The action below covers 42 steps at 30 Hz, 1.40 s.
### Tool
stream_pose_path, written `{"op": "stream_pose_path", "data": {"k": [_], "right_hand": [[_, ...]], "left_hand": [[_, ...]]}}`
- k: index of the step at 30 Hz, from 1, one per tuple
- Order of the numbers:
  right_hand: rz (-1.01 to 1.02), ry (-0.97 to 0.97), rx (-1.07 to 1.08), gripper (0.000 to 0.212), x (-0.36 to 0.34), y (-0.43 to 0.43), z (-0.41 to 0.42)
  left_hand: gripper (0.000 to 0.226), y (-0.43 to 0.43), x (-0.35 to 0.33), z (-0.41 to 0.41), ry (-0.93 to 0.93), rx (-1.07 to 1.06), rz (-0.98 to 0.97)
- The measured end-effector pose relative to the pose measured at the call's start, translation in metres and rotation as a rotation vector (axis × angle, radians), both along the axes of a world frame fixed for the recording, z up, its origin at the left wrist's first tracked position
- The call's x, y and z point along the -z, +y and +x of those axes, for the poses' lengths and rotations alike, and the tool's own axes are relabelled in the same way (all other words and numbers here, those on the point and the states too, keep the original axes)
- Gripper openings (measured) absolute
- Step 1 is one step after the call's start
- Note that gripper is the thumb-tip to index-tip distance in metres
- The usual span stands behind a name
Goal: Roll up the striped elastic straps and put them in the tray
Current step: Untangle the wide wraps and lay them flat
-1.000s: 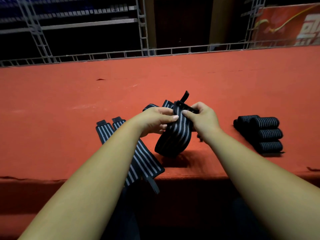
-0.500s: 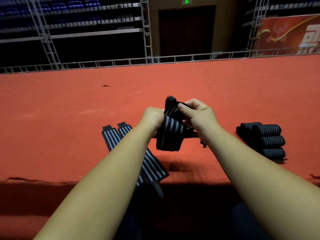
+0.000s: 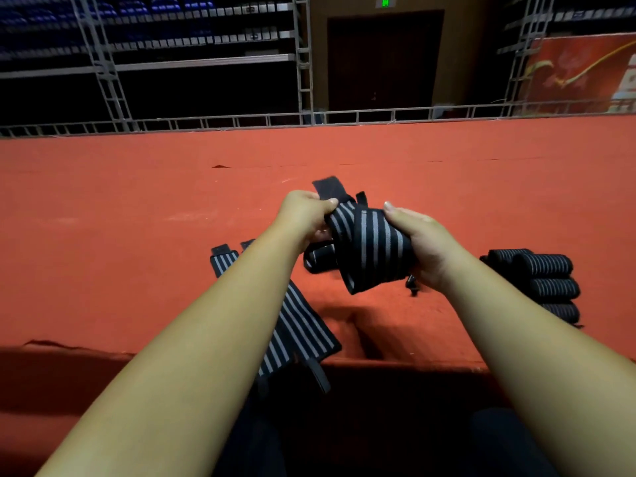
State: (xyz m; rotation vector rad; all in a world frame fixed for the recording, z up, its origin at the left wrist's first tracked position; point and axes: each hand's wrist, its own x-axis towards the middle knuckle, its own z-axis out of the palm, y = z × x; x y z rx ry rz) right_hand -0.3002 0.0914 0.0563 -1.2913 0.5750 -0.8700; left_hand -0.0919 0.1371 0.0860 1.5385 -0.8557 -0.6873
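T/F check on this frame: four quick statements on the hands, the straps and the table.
1. The left hand and the right hand both grip one striped strap. True.
2. The rolled straps sit left of the hands. False: they sit to the right.
3. The flat straps overhang the near edge of the table. True.
4. The table surface is blue. False: it is red.

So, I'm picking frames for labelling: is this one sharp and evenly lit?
Head view: the strap held by left hand and right hand shows slight motion blur, most at its black end; it throws a soft shadow on the red table; background shelving is dim, its uprights splaying, wide-angle.
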Motion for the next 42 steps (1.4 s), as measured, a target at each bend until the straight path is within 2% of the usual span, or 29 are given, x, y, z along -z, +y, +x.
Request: {"op": "stream_pose_path", "data": {"k": [2,5,8,10,13,15,17,21,25,31,38,42], "right_hand": [[-0.013,0.054,0.008,0.028,0.008,-0.004,-0.004],[-0.082,0.158,0.003,0.023,0.015,-0.005,-0.010],[-0.158,0.294,-0.001,0.025,0.019,-0.003,-0.010],[-0.123,0.291,-0.033,0.030,0.023,-0.004,-0.003],[-0.049,0.268,-0.052,0.044,0.030,-0.006,0.011],[-0.077,0.352,-0.039,0.049,0.036,-0.006,0.018],[-0.152,0.466,-0.033,0.044,0.042,-0.005,0.023],[-0.169,0.580,-0.058,0.018,0.048,0.002,0.032],[-0.065,0.559,-0.136,0.016,0.055,0.010,0.048],[-0.072,0.628,-0.286,0.013,0.063,0.023,0.075],[-0.221,1.051,-0.481,0.027,0.073,0.023,0.101],[-0.215,1.215,-0.633,0.029,0.067,0.015,0.112]], "left_hand": [[0.010,0.003,-0.005,0.005,-0.031,-0.007,-0.005],[0.010,0.009,-0.004,0.013,-0.030,-0.038,-0.018],[0.038,0.013,-0.003,0.021,0.045,-0.088,-0.046],[0.046,0.014,0.000,0.031,0.115,-0.099,-0.077],[0.030,0.014,0.006,0.047,0.030,-0.131,-0.077],[0.013,0.015,0.012,0.055,-0.015,-0.137,-0.084],[0.006,0.016,0.016,0.061,-0.034,-0.145,-0.088],[0.004,0.019,0.022,0.071,-0.060,-0.160,-0.110],[0.009,0.022,0.025,0.081,-0.076,-0.173,-0.130],[0.006,0.027,0.031,0.105,-0.087,-0.209,-0.132],[0.003,0.027,0.044,0.143,-0.075,-0.236,-0.063],[0.001,0.020,0.056,0.161,-0.076,-0.235,-0.045]]}}
